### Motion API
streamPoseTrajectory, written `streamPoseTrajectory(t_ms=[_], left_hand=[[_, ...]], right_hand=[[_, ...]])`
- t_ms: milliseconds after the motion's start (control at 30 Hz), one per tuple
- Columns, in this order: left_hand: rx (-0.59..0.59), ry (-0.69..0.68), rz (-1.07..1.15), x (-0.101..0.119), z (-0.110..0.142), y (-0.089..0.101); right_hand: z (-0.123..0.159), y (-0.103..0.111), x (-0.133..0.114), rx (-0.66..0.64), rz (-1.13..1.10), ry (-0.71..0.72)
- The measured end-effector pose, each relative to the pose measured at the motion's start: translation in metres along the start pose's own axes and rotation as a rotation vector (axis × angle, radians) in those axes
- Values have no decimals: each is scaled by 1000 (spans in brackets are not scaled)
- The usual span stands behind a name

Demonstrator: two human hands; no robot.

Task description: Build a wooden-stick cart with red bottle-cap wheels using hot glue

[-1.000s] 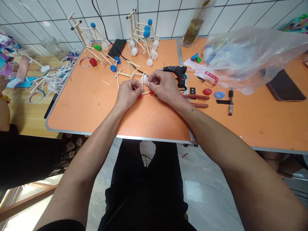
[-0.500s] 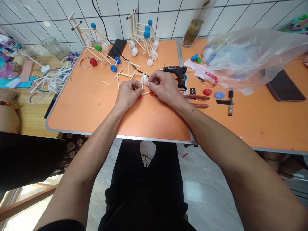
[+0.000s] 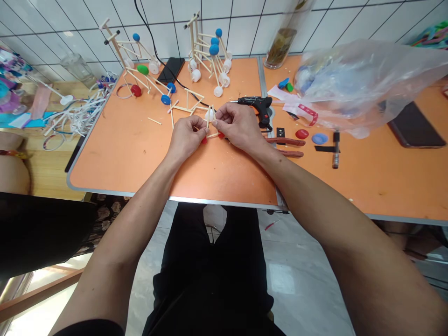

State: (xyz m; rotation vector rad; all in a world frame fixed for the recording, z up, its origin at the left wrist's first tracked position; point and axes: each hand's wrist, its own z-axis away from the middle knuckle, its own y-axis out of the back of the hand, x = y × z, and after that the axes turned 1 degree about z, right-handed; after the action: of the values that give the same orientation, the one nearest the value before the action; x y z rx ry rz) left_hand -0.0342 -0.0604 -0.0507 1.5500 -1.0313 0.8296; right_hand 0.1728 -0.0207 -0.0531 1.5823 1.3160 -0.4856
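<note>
My left hand [image 3: 185, 135] and my right hand [image 3: 236, 126] meet over the middle of the orange table [image 3: 122, 154]. Both pinch a small frame of thin wooden sticks [image 3: 210, 122] with a white cap on top and red caps at its base. The fingers of each hand are closed on the sticks. More loose sticks of the same frame [image 3: 185, 105] lie just behind it on the table.
A black glue gun [image 3: 257, 105] and red-handled pliers [image 3: 285, 145] lie right of my hands. Two finished stick models with blue, white, red and green caps [image 3: 140, 70] [image 3: 210, 51] stand at the back. A clear plastic bag [image 3: 353, 84], a phone [image 3: 415, 125] and another person's arm [image 3: 12, 163] at left.
My hands and the stick frame have stayed in place. The other person's arm at the far left has shifted lower.
</note>
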Motion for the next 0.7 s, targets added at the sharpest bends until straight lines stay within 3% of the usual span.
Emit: streamPoseTrajectory(t_ms=[700], left_hand=[[-10,-24,3,-7,-1,2]], right_hand=[[0,0,-1,-12,-13,1]])
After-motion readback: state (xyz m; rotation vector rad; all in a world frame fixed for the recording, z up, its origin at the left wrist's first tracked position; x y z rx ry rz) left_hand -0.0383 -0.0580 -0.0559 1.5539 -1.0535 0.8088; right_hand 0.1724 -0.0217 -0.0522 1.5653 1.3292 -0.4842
